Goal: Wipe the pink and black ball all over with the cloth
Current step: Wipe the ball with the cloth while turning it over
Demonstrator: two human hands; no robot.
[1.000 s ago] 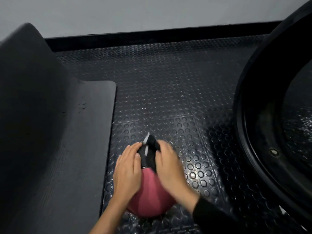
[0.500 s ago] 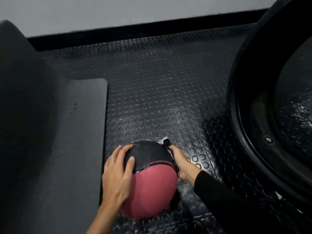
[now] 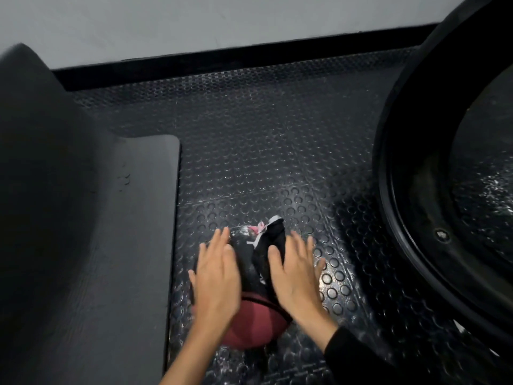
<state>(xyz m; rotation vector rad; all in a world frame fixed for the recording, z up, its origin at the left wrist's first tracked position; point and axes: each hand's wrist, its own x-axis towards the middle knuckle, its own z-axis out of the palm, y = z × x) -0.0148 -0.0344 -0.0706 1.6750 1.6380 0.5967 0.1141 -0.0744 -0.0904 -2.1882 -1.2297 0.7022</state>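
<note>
The pink and black ball (image 3: 254,319) rests on the studded rubber floor at the bottom centre, pink half toward me and black half on the far side. My left hand (image 3: 218,276) lies flat on the ball's left side with straight fingers. My right hand (image 3: 295,273) presses a dark cloth (image 3: 270,245) with a white and pink edge against the ball's upper right. Its fingers are spread and fairly straight, and the thumb lies on the cloth. Much of the ball is hidden under both hands.
A dark grey padded bench or mat (image 3: 83,245) fills the left side, its edge close to the ball. A large black tyre (image 3: 416,190) stands at the right. Black studded floor (image 3: 263,134) stretches ahead to a black skirting and a pale wall.
My right hand has come from the ball's far right side up onto its top with the cloth. The ball has turned a little, and my left hand has flattened on its left side.
</note>
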